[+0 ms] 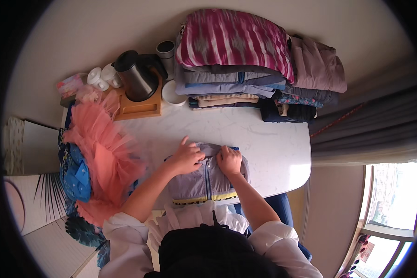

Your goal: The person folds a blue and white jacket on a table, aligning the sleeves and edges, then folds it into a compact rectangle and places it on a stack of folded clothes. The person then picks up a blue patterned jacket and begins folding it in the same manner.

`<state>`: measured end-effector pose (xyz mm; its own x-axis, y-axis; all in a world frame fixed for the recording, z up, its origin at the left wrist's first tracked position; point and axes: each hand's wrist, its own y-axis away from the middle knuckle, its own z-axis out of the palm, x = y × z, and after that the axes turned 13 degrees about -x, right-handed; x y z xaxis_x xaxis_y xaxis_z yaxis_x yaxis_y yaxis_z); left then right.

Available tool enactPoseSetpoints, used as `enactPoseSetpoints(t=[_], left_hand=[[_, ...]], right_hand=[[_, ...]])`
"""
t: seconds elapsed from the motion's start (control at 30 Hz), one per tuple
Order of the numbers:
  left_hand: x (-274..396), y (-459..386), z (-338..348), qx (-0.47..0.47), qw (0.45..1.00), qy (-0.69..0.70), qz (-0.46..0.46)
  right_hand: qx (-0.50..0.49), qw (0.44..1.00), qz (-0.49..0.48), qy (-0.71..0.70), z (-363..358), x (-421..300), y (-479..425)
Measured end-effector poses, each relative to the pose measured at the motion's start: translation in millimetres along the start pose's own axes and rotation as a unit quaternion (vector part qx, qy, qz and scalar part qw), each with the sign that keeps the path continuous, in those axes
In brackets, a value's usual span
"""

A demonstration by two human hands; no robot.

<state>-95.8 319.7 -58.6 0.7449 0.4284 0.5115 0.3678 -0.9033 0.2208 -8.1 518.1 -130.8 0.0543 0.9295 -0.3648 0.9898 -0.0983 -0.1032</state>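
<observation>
A grey zip-up jacket (194, 184) with a dark zip and a yellow band along its lower edge lies folded at the front of the white marbled table (274, 146). On the left side of its collar rests my left hand (188, 158), its fingers bent over the cloth and one finger raised; whether it grips the cloth cannot be told. My right hand (229, 160) has its fingers curled on the collar's right side, where a bit of blue fabric shows. The fingertips of both hands are partly hidden.
Folded clothes (229, 88) are stacked at the back under a magenta striped textile (232, 38), beside a mauve garment (318, 64). A kettle (139, 78) stands on a wooden tray (139, 109) near a white bowl (174, 93). A coral tulle dress (104, 156) covers the left edge.
</observation>
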Motion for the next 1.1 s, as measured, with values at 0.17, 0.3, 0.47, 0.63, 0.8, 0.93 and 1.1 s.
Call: enactPoseSetpoints(t=[0.17,0.3,0.47,0.63,0.8,0.93,1.1], left_hand=[[-12.6,6.3,0.7,0.114,0.993,-0.012,-0.042],[-6.9,15.7,-0.9,0.105,0.994,0.021,-0.008],[-8.6,17.7,4.6,0.066,0.995,-0.058,-0.055],[-7.8,12.1,-8.2,0.132,0.99,0.043,-0.009],[-16.2,14.9,13.9,0.31,0.942,0.095,-0.087],[-4.4,40.6,31.4,0.336,0.926,0.084,-0.152],[-6.5,76.9,61.5,0.28,0.927,0.162,-0.191]], right_hand=[[0.002,1.0,0.001,-0.002,-0.6,-1.4,-0.3],[-0.008,1.0,0.005,0.007,0.5,0.0,0.2],[-0.009,1.0,0.01,0.006,0.5,-1.7,0.4],[-0.012,1.0,0.011,0.0,-0.5,-1.1,0.2],[-0.015,1.0,0.013,0.003,0.9,-1.4,-0.1],[-0.005,0.999,0.02,-0.034,-2.9,-0.7,0.5],[-0.078,0.952,0.128,-0.268,-41.7,-4.7,0.0]])
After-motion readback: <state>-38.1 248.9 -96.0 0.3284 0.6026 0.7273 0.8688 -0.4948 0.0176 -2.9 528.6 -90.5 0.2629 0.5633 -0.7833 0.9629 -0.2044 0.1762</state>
